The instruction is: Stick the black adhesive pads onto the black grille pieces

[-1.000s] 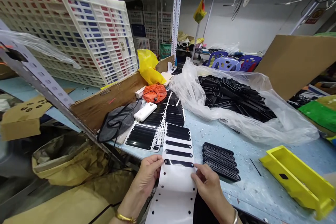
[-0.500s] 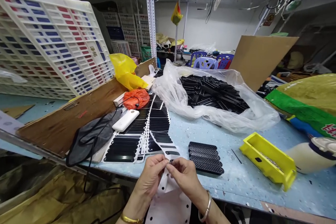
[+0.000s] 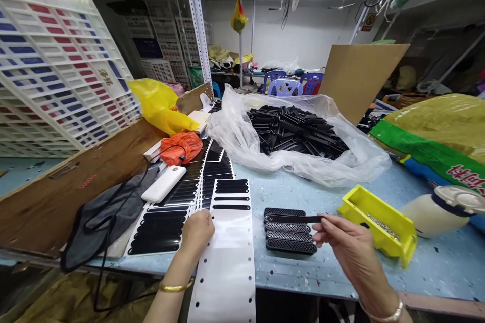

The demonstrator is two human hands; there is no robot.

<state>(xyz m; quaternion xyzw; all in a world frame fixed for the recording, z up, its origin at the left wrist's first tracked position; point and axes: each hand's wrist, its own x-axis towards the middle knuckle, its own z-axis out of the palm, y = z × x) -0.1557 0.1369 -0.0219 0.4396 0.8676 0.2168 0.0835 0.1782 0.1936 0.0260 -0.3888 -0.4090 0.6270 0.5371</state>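
"Since half a second ago, the right hand [image 3: 341,237] has moved away from the left hand [image 3: 197,234] to the patterned black pieces [image 3: 288,236]."

"Holding what?"

"One black strip [image 3: 293,219], pinched by its right end, lined up along the second piece from the far side; I can't tell if they touch. The left is curled at the white sheet's [image 3: 229,257] left edge, pinching or just pressing, I can't tell."

"Risks?"

"If the strip is sticky, a slight tilt of the fingers could make it catch crooked. A bump could skew the row."

"Counts?"

"Apparently five pieces, two spaced strips on the sheet plus an uncountable close-set group, one yellow bin [image 3: 382,243]."
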